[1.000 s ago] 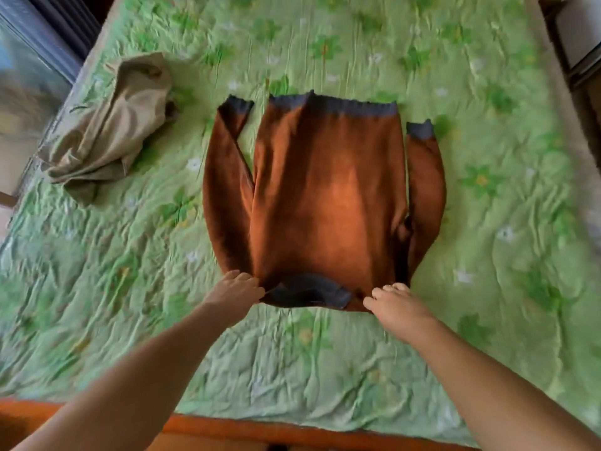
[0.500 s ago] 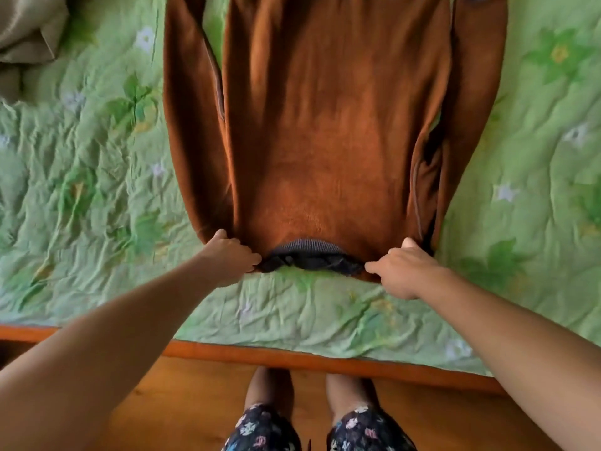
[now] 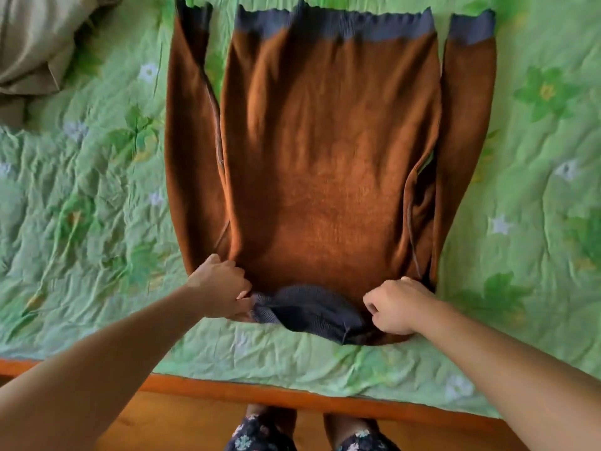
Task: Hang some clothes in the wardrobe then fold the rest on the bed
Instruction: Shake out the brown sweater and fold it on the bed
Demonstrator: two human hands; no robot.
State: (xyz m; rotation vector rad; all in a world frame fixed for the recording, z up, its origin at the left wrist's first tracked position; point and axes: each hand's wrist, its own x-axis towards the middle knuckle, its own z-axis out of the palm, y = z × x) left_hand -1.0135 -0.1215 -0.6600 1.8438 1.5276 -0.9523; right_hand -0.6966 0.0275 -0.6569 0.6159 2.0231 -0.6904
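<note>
One view: head camera, looking down over the bed edge; it is all I have from here.
Sweater: the brown sweater lies flat at frame centre, grey hem along the top edge, dark collar at lower centre, a sleeve down each side.
Left hand: the left hand grips the shoulder edge just left of the collar, fingers curled into the cloth.
Right hand: the right hand pinches the other shoulder, right of the collar, in a closed fist.
Change: a second ago the sweater sat small and far and both hands only reached its near edge; now the view is closer and both fists have closed on it.
Meaning: I judge this piece is about to be folded, shoulders towards hem.
Surface: a wrinkled green flowered quilt, soft, so cloth may drag.
Waiting: a beige garment lies bunched at upper left, apart from the sweater.
Room: an orange wooden bed rail crosses the bottom, wooden floor below; no wardrobe in view.
</note>
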